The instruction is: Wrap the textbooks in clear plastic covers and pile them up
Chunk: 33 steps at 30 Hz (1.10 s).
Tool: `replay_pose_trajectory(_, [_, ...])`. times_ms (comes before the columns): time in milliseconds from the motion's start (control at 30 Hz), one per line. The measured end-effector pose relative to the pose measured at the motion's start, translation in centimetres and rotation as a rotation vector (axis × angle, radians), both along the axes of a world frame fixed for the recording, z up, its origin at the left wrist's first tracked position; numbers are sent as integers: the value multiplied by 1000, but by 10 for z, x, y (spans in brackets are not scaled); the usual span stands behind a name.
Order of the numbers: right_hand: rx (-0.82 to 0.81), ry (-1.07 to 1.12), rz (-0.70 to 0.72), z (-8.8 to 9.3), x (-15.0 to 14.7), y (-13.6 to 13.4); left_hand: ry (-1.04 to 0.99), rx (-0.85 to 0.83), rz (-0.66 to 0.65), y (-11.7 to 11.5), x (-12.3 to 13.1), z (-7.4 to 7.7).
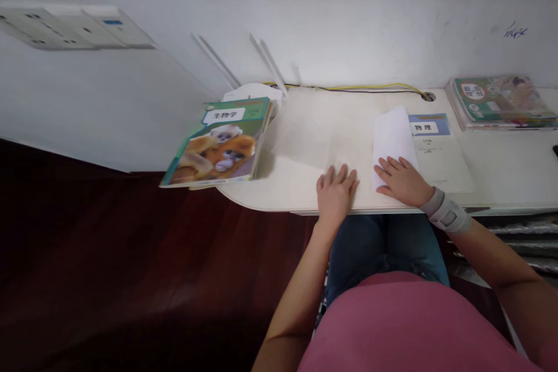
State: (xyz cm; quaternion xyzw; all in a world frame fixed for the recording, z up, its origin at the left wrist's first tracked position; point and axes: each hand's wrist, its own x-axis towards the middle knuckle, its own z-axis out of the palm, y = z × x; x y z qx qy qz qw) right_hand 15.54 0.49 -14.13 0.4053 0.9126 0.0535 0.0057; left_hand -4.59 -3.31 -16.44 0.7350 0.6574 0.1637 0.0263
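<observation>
My right hand (401, 179) lies with fingers spread on a narrow white sheet of paper (393, 133). That sheet overlaps the left side of a pale physics textbook (438, 160) with a blue band at its top. To the left, my left hand (337, 193) rests on the white desk (296, 189) near the front edge, its fingers stretched out and holding nothing. Beyond its fingertips a faint greyish patch (311, 133) shows on the desktop; whether this is a clear sheet or a shadow I cannot tell.
A biology textbook (222, 151) with monkeys on its cover tops a pile at the desk's rounded left end. Behind it stands a white router (253, 91) with antennas. Yellow and black cables (370, 88) run along the wall. More books (501, 102) are stacked at right.
</observation>
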Motion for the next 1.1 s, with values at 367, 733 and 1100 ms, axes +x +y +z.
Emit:
replay_pose_trajectory(367, [15, 100, -28, -8, -29, -6, -137, 95, 77, -1, 0, -8])
replay_pose_trajectory(733, [0, 146, -50, -9, -43, -25, -17, 107, 69, -2, 3, -7])
replay_pose_trajectory(1100, [-190, 87, 180, 42, -23, 38, 32, 96, 48, -1, 2, -6])
